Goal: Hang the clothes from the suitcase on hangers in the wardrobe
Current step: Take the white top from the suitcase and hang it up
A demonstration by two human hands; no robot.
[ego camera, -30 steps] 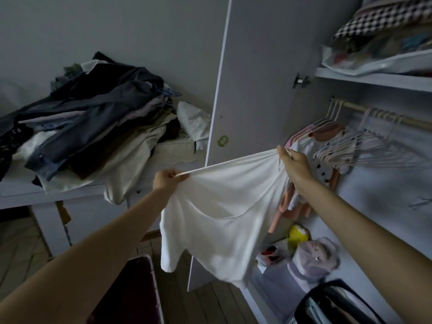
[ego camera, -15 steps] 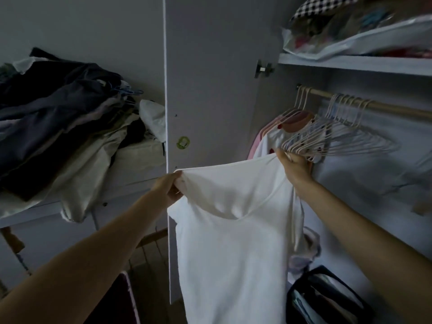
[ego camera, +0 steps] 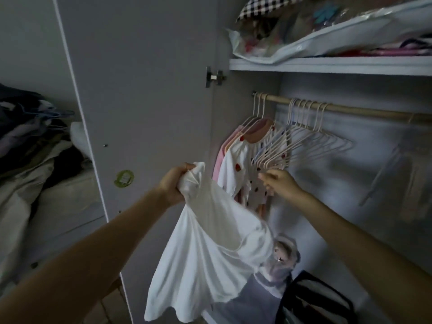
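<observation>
A white shirt [ego camera: 210, 249] hangs bunched from my left hand [ego camera: 174, 183], which grips its top in front of the open wardrobe. My right hand [ego camera: 278, 181] is off the shirt and reaches to the lower tips of a bunch of empty cream hangers [ego camera: 301, 143] on the wooden rail [ego camera: 350, 109]; its fingers are pinched at the hanger ends, and I cannot tell whether they grip one. Left of the empty hangers, a white spotted garment [ego camera: 236, 169] and pink garments [ego camera: 219, 157] hang on the rail.
The wardrobe door [ego camera: 140, 101] stands open at left centre. A shelf [ego camera: 327, 64] above the rail carries bagged bedding. A heap of dark clothes [ego camera: 30, 141] lies on a surface at far left. A black bag [ego camera: 313, 298] and a grey bundle [ego camera: 282, 256] sit on the wardrobe floor.
My right hand has let go of the shirt and moved up to the empty hangers. The shirt, spread between both hands before, now hangs bunched from my left hand alone. The view has turned right.
</observation>
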